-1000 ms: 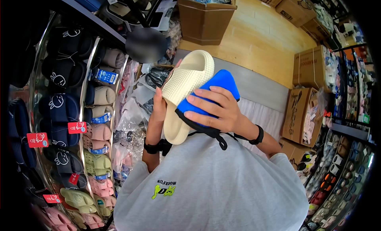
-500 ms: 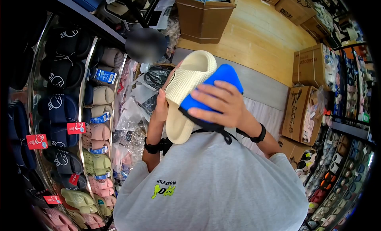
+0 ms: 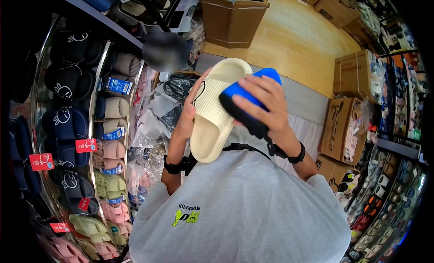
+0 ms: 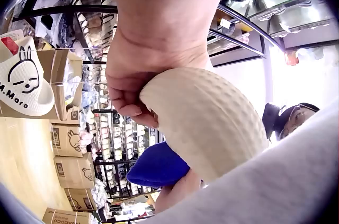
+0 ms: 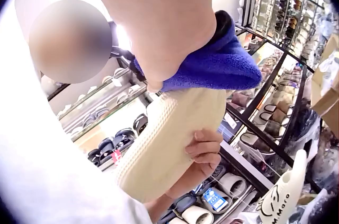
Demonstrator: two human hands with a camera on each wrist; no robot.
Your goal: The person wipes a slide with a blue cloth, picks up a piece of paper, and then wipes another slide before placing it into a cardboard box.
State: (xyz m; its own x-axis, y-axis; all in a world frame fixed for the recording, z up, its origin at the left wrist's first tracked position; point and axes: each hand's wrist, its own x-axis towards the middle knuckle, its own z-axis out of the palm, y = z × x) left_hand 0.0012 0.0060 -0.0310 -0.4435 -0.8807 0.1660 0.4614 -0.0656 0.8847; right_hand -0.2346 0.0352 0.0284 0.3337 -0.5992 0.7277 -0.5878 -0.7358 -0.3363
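Observation:
My left hand (image 3: 185, 118) grips a cream slipper (image 3: 203, 141) by its side, the thumb along the textured strap. Part of a black line drawing shows on that strap. In the left wrist view the fingers of this hand (image 4: 130, 97) curl round the slipper's edge (image 4: 206, 123). My right hand (image 3: 269, 100) holds a blue fuzzy pad (image 3: 239, 91) with a black border and cord, fingers bent over its top. The pad overlaps the slipper's right edge in the head view. From the right wrist, the pad (image 5: 217, 67) lies right along the slipper's edge (image 5: 175, 134).
Racks of slippers (image 3: 72, 127) line the left side, with clear plastic bags (image 3: 149, 141) beside them. Cardboard boxes (image 3: 352, 77) stand at right, and a larger box (image 3: 233, 25) ahead on the wooden floor (image 3: 289, 41). A slipper printed "M.Moro" (image 4: 26, 78) shows in the left wrist view.
My right hand has drawn the blue pad rightward off the strap and tilted it. The slipper has turned and moved slightly right, so more of its strap and the black drawing show.

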